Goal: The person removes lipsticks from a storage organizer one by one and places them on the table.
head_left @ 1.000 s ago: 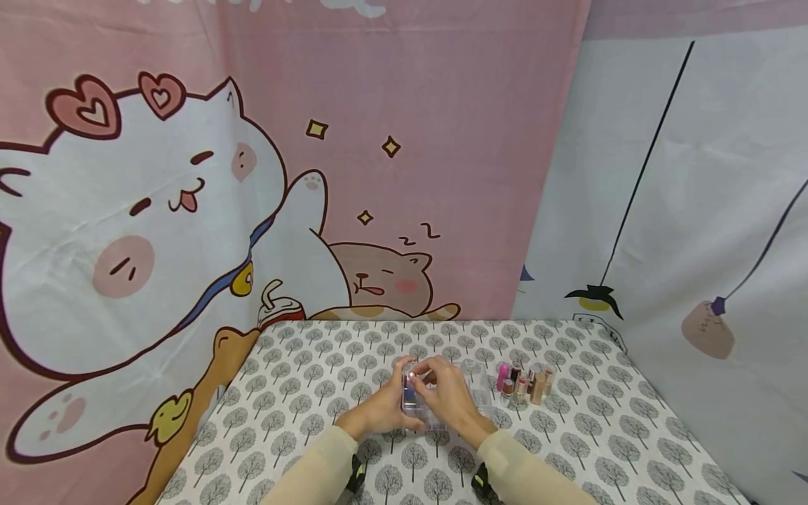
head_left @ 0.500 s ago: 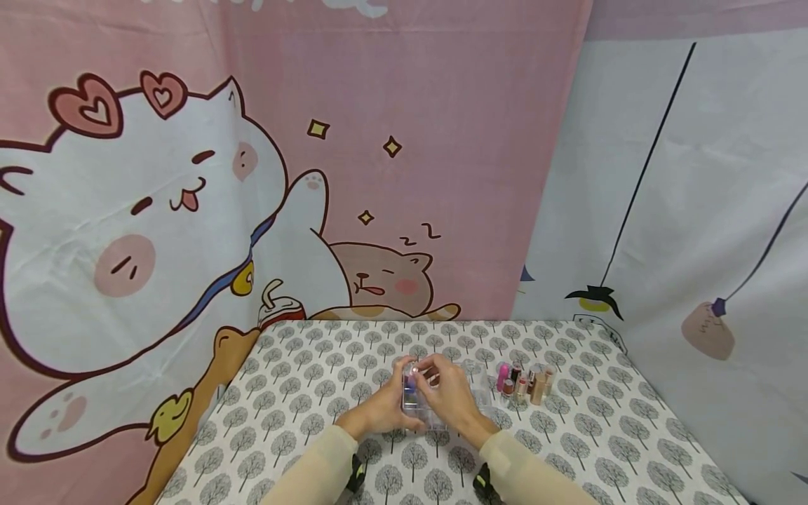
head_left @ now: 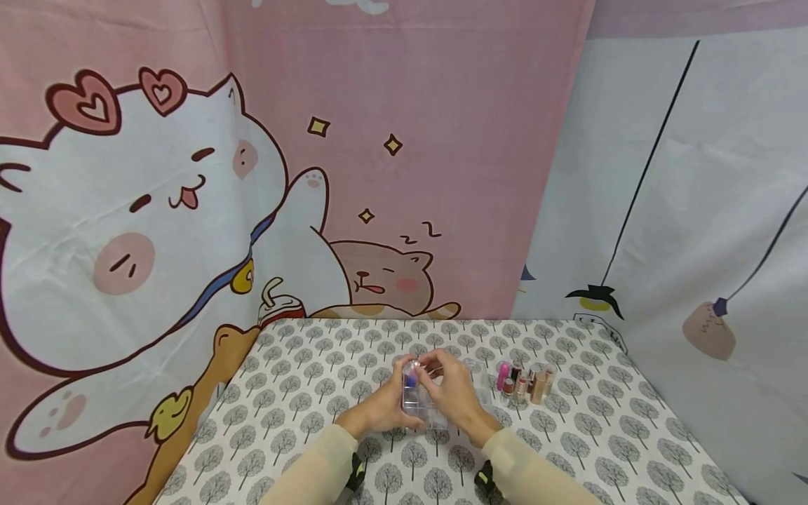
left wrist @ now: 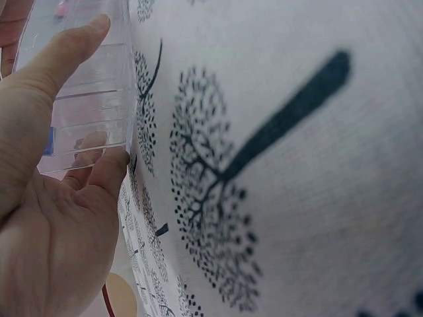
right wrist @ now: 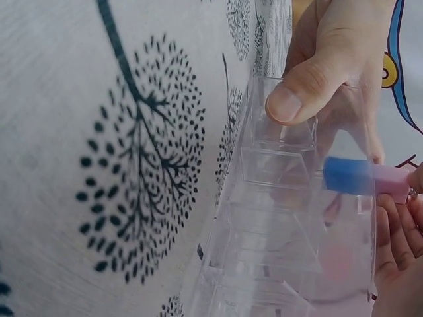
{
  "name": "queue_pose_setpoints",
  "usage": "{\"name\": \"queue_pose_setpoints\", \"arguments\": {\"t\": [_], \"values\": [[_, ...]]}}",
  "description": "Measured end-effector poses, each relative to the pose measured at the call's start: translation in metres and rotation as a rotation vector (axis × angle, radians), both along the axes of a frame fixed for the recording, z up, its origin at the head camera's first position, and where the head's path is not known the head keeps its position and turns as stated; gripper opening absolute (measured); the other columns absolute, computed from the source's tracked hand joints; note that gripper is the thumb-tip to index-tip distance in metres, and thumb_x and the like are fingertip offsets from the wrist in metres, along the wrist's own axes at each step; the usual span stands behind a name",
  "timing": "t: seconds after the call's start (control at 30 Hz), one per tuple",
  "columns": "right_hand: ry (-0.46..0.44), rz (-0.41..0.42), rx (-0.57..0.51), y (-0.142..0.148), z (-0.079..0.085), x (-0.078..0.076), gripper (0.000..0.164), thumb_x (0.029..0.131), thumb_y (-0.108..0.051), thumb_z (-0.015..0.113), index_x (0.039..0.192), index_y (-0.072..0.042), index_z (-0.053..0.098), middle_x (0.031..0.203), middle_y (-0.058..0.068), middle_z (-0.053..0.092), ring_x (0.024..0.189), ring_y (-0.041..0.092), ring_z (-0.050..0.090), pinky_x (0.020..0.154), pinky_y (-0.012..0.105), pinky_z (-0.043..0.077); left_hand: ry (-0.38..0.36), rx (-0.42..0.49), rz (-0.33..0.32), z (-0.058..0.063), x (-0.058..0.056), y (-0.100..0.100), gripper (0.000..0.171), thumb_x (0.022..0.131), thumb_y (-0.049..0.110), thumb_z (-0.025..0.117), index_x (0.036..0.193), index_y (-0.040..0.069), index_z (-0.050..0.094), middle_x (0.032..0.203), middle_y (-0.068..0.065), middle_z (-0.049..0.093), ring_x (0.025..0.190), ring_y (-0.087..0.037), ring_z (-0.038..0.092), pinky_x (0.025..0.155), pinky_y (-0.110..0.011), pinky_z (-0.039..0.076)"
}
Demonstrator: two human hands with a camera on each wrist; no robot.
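Note:
A clear plastic organizer box (head_left: 413, 401) with several compartments sits on the table in front of me. My left hand (head_left: 384, 405) grips its left side, the thumb over the near end in the left wrist view and the fingers along the side wall. Between its fingertips my right hand (head_left: 451, 393) pinches the pink end of a pink-and-blue lipstick (right wrist: 349, 176). The lipstick's blue end points down into the far-left part of the box. Whether it touches the compartment floor I cannot tell.
Right of the box stands a group of several lipsticks, with a bright pink one (head_left: 503, 376) at the left and a tan one (head_left: 539, 388) at the right. A tree-print cloth (head_left: 315, 449) covers the table. A printed curtain (head_left: 480, 175) hangs behind it.
My right hand has shifted slightly away from me, carrying the lipstick toward the far end of the box. The left hand keeps its hold. The lipsticks at the right have stayed put.

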State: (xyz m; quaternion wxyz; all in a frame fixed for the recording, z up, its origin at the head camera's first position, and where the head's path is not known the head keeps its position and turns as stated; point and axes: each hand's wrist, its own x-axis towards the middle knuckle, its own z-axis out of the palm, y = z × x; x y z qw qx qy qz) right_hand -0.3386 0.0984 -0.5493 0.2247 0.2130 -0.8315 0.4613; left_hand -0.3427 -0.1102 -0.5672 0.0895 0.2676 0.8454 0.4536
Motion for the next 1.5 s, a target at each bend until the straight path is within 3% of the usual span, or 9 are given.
{"name": "queue_pose_setpoints", "arguments": {"t": [0.33, 0.5, 0.77, 1.5], "values": [[0.040, -0.001, 0.007, 0.003, 0.007, 0.001, 0.026, 0.102, -0.010, 0.090, 0.125, -0.011, 0.079, 0.113, 0.003, 0.084, 0.095, 0.012, 0.080, 0.087, 0.031, 0.071, -0.027, -0.007, 0.017, 0.000, 0.002, 0.000, 0.140, 0.084, 0.019, 0.107, 0.181, 0.034, 0.007, 0.164, -0.025, 0.063, 0.138, -0.042, 0.073, 0.126, -0.065, 0.055], [0.109, 0.020, 0.018, 0.008, 0.010, 0.002, 0.030, 0.101, -0.005, 0.090, 0.129, -0.006, 0.082, 0.112, 0.006, 0.084, 0.094, 0.015, 0.082, 0.086, 0.029, 0.072, -0.025, -0.017, 0.025, -0.001, 0.001, 0.000, 0.140, 0.084, 0.021, 0.107, 0.180, 0.036, 0.008, 0.163, -0.023, 0.064, 0.138, -0.040, 0.072, 0.127, -0.066, 0.054], [0.155, 0.027, 0.041, 0.022, 0.018, 0.009, 0.028, 0.102, -0.006, 0.089, 0.129, -0.005, 0.084, 0.115, 0.007, 0.084, 0.096, 0.019, 0.083, 0.086, 0.031, 0.073, -0.016, -0.023, 0.024, -0.001, 0.003, 0.002, 0.139, 0.084, 0.020, 0.107, 0.181, 0.030, 0.008, 0.158, -0.020, 0.066, 0.135, -0.037, 0.073, 0.126, -0.066, 0.054], [0.246, -0.068, 0.080, 0.065, 0.028, 0.019, 0.028, 0.099, -0.004, 0.091, 0.126, -0.011, 0.086, 0.113, 0.002, 0.085, 0.090, 0.015, 0.083, 0.080, 0.031, 0.072, -0.035, -0.016, 0.044, -0.003, 0.000, 0.003, 0.143, 0.081, 0.022, 0.109, 0.179, 0.047, 0.008, 0.161, -0.020, 0.065, 0.135, -0.035, 0.072, 0.130, -0.068, 0.050]]}}
